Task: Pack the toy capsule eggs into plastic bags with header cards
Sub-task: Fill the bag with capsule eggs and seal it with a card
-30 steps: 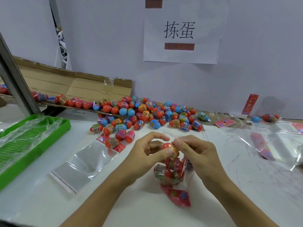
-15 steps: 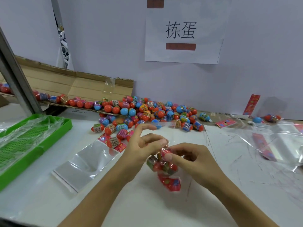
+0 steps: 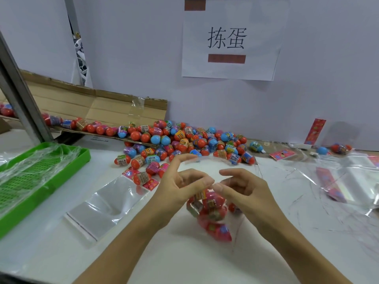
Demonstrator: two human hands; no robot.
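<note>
Together, both hands raised, left hand [image 3: 180, 187] and right hand [image 3: 242, 189] pinching filled plastic bag [image 3: 211, 214] top, fingertips meeting

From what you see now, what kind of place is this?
Probably a packing bench in a small workshop or factory: a heap of capsule eggs spilling from a cardboard box, clear plastic bags on the white table, and a paper sign on the wall.

Egg pile [image 3: 184, 142] behind filled bag [image 3: 211, 214], empty bag [image 3: 102, 206] left, tray [image 3: 41, 160] far left.
</note>
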